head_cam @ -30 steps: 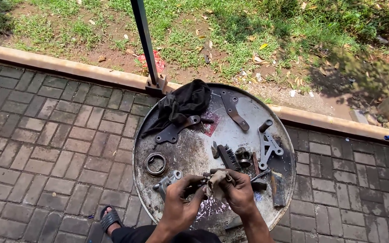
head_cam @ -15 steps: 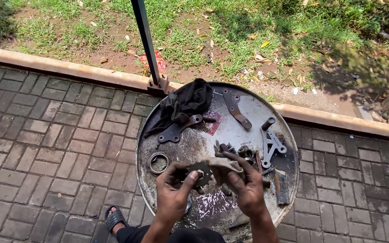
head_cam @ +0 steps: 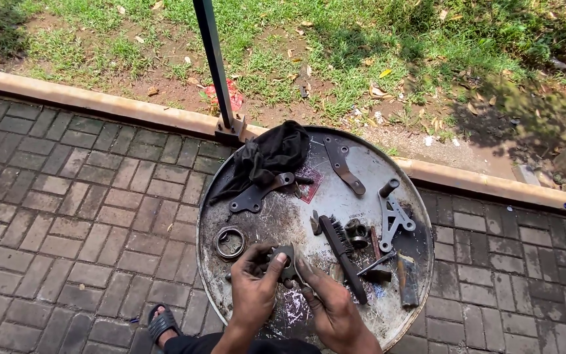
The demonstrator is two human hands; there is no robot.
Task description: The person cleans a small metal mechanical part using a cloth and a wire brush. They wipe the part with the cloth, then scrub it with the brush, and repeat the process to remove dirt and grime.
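Holding a small dark metal part in both hands now, you have let go of the brush, which half a second ago lay across your fingers and now rests on the round metal tray just right of your grip. Your left hand curls around the part from the left, thumb on top, fingers closed on it. Your right hand reaches in from below with fingertips pinching its lower edge. Farther out lie a metal ring, a flat bracket and a black cloth.
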